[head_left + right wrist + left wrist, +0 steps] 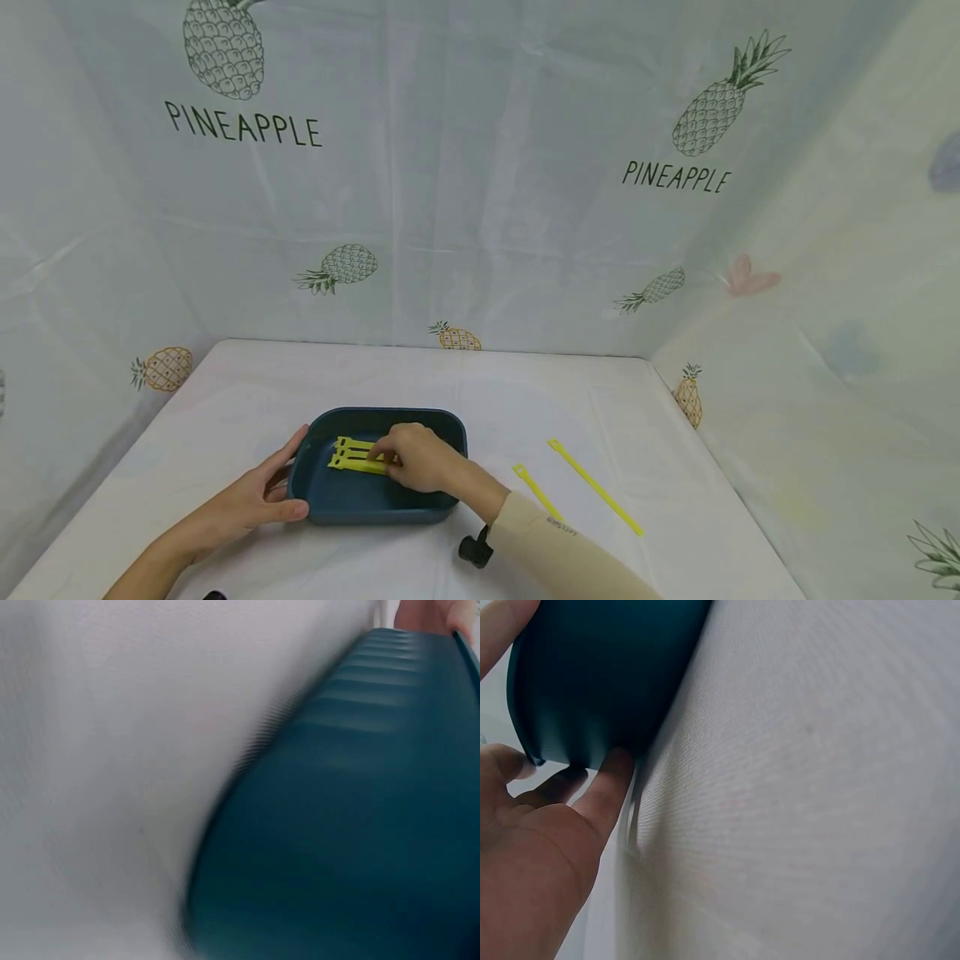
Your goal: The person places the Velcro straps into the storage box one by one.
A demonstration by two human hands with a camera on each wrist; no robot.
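Note:
A dark teal tray (375, 515) sits on the white table; its outer wall (592, 690) fills the top of the left wrist view. My left hand (243, 504) holds the tray's left end, thumb at the near corner and fingers along the outside. Inside lie several yellow straps (351, 455) with slotted ends, side by side. Over their right part, my right hand (420, 458) curls its fingers and pinches a strap; the fingertips are partly hidden. The right wrist view shows only the blurred tray wall (360, 802) and part of the left hand (431, 615).
Two more yellow straps, a longer one (596, 486) and a shorter-looking one (536, 490), lie right of the tray. The right sleeve (562, 550) partly covers the nearer strap. A black wrist device (476, 550) hangs beneath the right wrist. Pineapple-print sheets (465, 208) enclose the table.

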